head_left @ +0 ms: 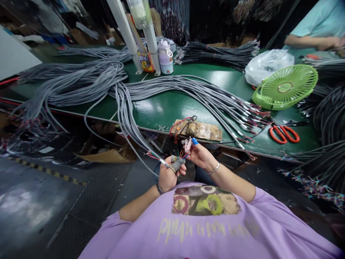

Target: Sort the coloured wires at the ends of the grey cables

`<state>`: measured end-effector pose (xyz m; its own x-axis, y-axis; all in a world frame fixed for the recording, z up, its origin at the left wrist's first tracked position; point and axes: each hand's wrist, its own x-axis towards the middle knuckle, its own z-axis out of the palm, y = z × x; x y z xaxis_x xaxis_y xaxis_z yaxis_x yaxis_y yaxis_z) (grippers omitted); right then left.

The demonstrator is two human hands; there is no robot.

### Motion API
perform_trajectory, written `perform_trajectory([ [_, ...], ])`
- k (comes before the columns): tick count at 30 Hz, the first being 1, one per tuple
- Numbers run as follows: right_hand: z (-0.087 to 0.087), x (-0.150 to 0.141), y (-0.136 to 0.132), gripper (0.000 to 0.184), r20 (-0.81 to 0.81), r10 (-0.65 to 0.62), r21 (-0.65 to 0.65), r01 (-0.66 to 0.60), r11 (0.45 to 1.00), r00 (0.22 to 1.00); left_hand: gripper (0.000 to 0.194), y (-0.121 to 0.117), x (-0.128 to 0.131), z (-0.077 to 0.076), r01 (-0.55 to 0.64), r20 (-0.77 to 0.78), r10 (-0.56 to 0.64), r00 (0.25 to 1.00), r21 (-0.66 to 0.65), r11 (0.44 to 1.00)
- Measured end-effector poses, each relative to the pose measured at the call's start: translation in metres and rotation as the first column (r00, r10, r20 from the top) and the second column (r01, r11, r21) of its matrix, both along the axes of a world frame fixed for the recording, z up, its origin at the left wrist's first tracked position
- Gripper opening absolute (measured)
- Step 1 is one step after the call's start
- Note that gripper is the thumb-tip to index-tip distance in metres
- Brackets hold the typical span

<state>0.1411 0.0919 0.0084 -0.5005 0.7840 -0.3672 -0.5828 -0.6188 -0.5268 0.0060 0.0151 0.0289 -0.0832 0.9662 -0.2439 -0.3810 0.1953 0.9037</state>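
My left hand (167, 174) is closed around the stripped end of a grey cable (140, 144), which runs up to the bundle on the green table (172, 104). A grey wrap covers its thumb. Thin coloured wires (181, 154) fan out from the cable end between both hands. My right hand (199, 154) is closed on a small pink tool (188, 144) held at those wires, and its fingertip wears a blue cover. Both hands hover in front of my purple shirt, just below the table's edge.
Grey cable bundles (81, 82) sprawl across the table. A worn block with a red wire (198, 129) sits at the near edge, orange scissors (284, 133) and a green fan (287, 86) to the right. Another person's arm (309, 41) rests far right. A bottle (165, 57) stands behind.
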Motion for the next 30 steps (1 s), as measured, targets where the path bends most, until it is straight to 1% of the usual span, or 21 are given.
perform_trajectory([
  [5,0.001,-0.002,0.002,0.032,-0.01,-0.007,-0.03,0.007,1.0,1.0,0.025,0.005,0.004,-0.005,0.004,-0.021,-0.004,1.0,-0.028,1.0],
  [10,0.0,-0.008,0.003,0.026,-0.015,-0.08,-0.007,0.079,0.997,0.997,0.027,0.009,0.009,-0.008,0.03,-0.053,-0.032,0.998,-0.04,0.999],
  [13,-0.001,-0.01,0.003,0.026,-0.018,-0.106,0.002,0.106,0.994,0.994,0.028,0.01,0.01,-0.01,0.04,-0.061,-0.042,0.997,-0.043,0.998],
  [18,0.0,-0.008,-0.003,0.034,-0.048,-0.056,0.025,0.057,0.998,0.997,0.028,0.007,0.007,-0.01,0.043,-0.059,-0.045,0.997,-0.031,0.999],
  [22,-0.004,-0.002,-0.008,0.04,-0.075,-0.029,0.032,0.032,0.999,0.997,0.029,0.002,0.003,-0.01,0.029,-0.057,-0.031,0.998,-0.036,0.999],
  [24,-0.006,0.003,-0.01,0.044,-0.037,0.026,0.033,-0.025,0.999,0.999,0.028,-0.001,0.001,-0.012,0.031,-0.063,-0.033,0.997,-0.037,0.999],
  [26,-0.007,0.008,-0.012,0.048,0.045,0.121,0.051,-0.123,0.991,0.992,0.027,-0.004,-0.002,-0.016,0.037,-0.081,-0.039,0.996,-0.031,0.999],
  [28,-0.005,0.012,-0.013,0.049,0.155,0.204,0.1,-0.221,0.97,0.967,0.024,-0.007,-0.005,-0.021,0.049,-0.108,-0.051,0.993,-0.023,0.999],
  [30,-0.001,0.014,-0.015,0.044,0.282,0.221,0.189,-0.28,0.941,0.934,0.023,-0.008,-0.006,-0.026,0.066,-0.142,-0.068,0.987,-0.02,0.998],
])
